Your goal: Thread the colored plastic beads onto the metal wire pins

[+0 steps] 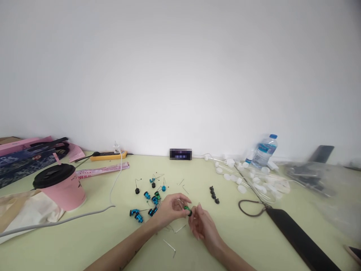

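My left hand (170,209) is closed in a pinch on a small green and black part (187,210) just above the pale green table (93,241). My right hand (202,224) meets it from the right, fingers curled and touching the same part. Several blue and black small parts (146,205) with thin wire pins lie to the left of my hands. A short row of black caps (214,194) lies to the upper right. Bent metal pins (170,245) lie in front of my wrists.
A pink cup with a black lid (60,186) stands at the left, with a grey cable (84,214) beside it. A yellow power strip (108,155) lies at the wall. White plastic parts (248,177), a water bottle (263,150) and a black strap (296,237) lie at the right.
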Demonstrator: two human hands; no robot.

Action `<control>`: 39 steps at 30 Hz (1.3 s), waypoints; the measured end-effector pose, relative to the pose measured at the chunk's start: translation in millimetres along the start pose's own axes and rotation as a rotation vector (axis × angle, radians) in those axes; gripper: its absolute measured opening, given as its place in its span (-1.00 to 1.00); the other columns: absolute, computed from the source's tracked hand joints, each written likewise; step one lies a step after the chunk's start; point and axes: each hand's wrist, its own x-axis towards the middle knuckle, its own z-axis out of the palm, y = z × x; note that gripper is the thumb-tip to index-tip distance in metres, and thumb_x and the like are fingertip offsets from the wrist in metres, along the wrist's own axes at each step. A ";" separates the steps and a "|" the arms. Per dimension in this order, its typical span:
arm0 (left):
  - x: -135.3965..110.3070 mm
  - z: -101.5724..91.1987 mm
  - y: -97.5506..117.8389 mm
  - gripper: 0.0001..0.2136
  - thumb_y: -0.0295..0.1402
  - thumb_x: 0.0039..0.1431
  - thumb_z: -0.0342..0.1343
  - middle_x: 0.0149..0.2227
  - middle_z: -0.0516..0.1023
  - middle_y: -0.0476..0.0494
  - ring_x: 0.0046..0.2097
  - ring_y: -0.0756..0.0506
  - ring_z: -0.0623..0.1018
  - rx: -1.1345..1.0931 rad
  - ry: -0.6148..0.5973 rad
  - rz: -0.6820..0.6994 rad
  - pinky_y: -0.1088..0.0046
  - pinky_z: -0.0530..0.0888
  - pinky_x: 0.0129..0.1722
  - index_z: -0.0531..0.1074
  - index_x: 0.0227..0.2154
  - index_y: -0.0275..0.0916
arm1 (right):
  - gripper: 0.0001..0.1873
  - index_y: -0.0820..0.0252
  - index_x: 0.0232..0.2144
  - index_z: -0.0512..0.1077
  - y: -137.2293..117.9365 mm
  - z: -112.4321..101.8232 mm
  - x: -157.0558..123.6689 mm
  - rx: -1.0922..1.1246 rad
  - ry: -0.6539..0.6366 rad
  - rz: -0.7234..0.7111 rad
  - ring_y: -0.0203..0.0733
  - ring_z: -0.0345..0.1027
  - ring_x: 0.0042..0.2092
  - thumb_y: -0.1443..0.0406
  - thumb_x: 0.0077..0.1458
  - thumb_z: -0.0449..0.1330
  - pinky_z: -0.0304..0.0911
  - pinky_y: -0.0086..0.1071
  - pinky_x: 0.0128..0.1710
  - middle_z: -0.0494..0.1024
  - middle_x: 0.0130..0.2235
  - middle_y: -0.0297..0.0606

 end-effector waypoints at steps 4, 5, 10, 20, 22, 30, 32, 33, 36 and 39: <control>-2.1 3.5 0.2 -0.85 -0.35 -0.02 0.23 -0.33 0.44 -0.13 -0.34 0.00 0.43 0.108 0.002 0.118 0.49 0.38 -0.31 0.55 -0.37 -0.29 | -0.48 0.21 -0.57 0.20 -3.4 -0.8 0.0 0.023 -0.013 0.064 -0.50 -0.01 -0.75 -0.09 0.11 -0.03 -0.33 -0.54 -0.77 0.22 -0.70 -0.48; -2.4 3.9 0.8 -0.85 -0.35 -0.02 0.23 -0.33 0.44 -0.13 -0.34 0.01 0.44 0.116 0.002 0.133 0.49 0.39 -0.30 0.55 -0.36 -0.28 | -0.46 0.22 -0.57 0.23 -4.7 -1.1 0.3 0.003 -0.034 0.086 -0.49 0.00 -0.76 -0.11 0.12 -0.06 -0.33 -0.54 -0.77 0.24 -0.70 -0.47; -4.2 4.3 2.4 -0.84 -0.32 0.04 0.19 -0.31 0.44 -0.14 -0.35 0.00 0.45 0.250 -0.011 0.226 0.49 0.41 -0.33 0.54 -0.31 -0.24 | -0.48 0.22 -0.60 0.22 -5.6 -0.1 1.6 0.034 -0.073 0.105 -0.49 -0.04 -0.74 -0.08 0.13 -0.04 -0.33 -0.52 -0.76 0.22 -0.72 -0.47; -10.1 3.0 7.0 -0.81 -0.34 0.26 -0.13 -0.45 0.48 -0.14 -0.38 -0.07 0.43 1.134 -0.197 0.570 0.43 0.32 -0.36 0.37 -0.31 -0.26 | -0.47 0.15 -0.71 -0.03 -3.5 -4.3 2.5 0.108 -0.008 0.078 -0.49 -0.24 -0.72 0.04 0.09 0.09 -0.36 -0.48 -0.69 -0.06 -0.76 -0.57; -10.0 6.6 2.1 -0.79 -0.31 0.26 -0.14 -0.47 0.46 -0.15 -0.40 -0.08 0.40 1.251 -0.177 0.622 0.41 0.29 -0.40 0.36 -0.36 -0.27 | -0.47 0.14 -0.70 -0.04 -2.6 -4.0 2.6 0.092 0.004 0.085 -0.48 -0.23 -0.70 0.04 0.06 0.11 -0.36 -0.47 -0.68 -0.09 -0.73 -0.57; -8.8 11.6 -3.2 -0.70 -0.26 0.24 -0.15 -0.61 0.33 -0.02 -0.52 -0.02 0.28 0.959 -0.087 0.321 0.48 0.19 -0.50 0.27 -0.57 -0.23 | -0.57 0.20 -0.63 0.18 -5.1 1.3 -2.4 0.033 0.005 -0.002 -0.44 -0.14 -0.64 0.04 0.10 0.09 -0.25 -0.49 -0.64 0.07 -0.68 -0.51; -7.1 10.3 1.0 -0.65 -0.19 0.24 -0.16 -0.64 0.30 0.03 -0.57 0.03 0.25 0.641 -0.072 0.103 0.52 0.17 -0.55 0.22 -0.61 -0.23 | -0.65 0.19 -0.52 0.24 -8.0 3.6 -5.1 0.048 -0.018 -0.047 -0.43 -0.08 -0.61 0.06 0.12 0.08 -0.18 -0.51 -0.61 0.17 -0.64 -0.48; -5.8 9.4 2.7 -0.63 -0.15 0.24 -0.17 -0.66 0.30 0.03 -0.58 0.04 0.25 0.492 -0.076 0.019 0.54 0.17 -0.56 0.21 -0.61 -0.23 | -0.69 0.18 -0.45 0.27 -8.9 4.6 -5.8 0.061 -0.035 -0.065 -0.42 -0.04 -0.61 0.06 0.12 0.08 -0.15 -0.52 -0.61 0.22 -0.62 -0.47; -1.6 6.0 3.9 -0.61 -0.09 0.21 -0.14 -0.68 0.31 0.04 -0.61 0.05 0.26 0.200 -0.123 -0.105 0.55 0.19 -0.56 0.23 -0.60 -0.25 | -0.65 0.15 -0.32 0.29 -7.3 5.7 -5.0 0.081 -0.057 -0.073 -0.39 0.06 -0.60 0.00 0.13 0.01 -0.10 -0.54 -0.67 0.30 -0.58 -0.42; 1.6 1.9 -0.2 -0.61 -0.07 0.18 -0.09 -0.70 0.29 0.06 -0.63 0.07 0.23 0.119 -0.172 -0.137 0.56 0.18 -0.57 0.24 -0.60 -0.27 | -0.45 0.21 -0.54 0.28 -2.1 3.4 -2.5 -0.018 -0.049 -0.022 -0.41 0.03 -0.70 -0.07 0.18 -0.16 -0.17 -0.55 -0.76 0.25 -0.68 -0.41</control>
